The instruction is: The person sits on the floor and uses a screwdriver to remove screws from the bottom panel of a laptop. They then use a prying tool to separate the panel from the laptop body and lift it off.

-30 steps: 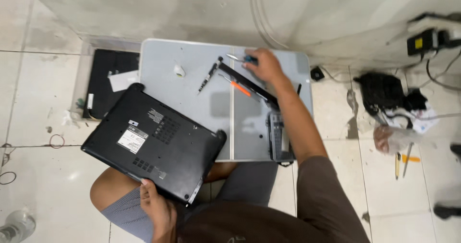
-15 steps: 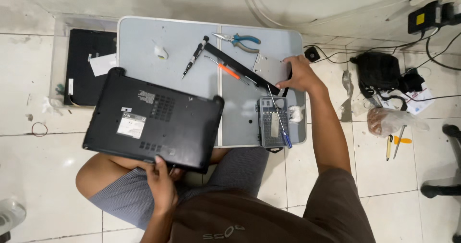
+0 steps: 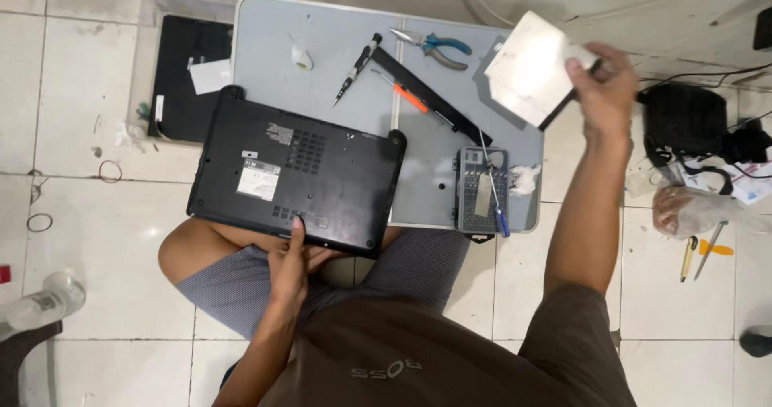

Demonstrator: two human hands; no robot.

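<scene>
Left hand point(image 3: 289, 266) clamps the upturned black plastic laptop point(image 3: 299, 174) steady at the grey desk's point(image 3: 322, 29) near edge, while right hand point(image 3: 603, 81) grips a white square card point(image 3: 527, 65) raised over its far-right corner.

Bright, even light from overhead floods the scene, and the white floor tiles point(image 3: 96, 294) throw back soft sheen. Shadows are short and faint, tucked just under the grey table point(image 3: 322, 29). The pale panel point(image 3: 531, 65) at far right is washed out and smeared with motion blur. The middle is crisp; the lines bow slightly towards the edges.
</scene>
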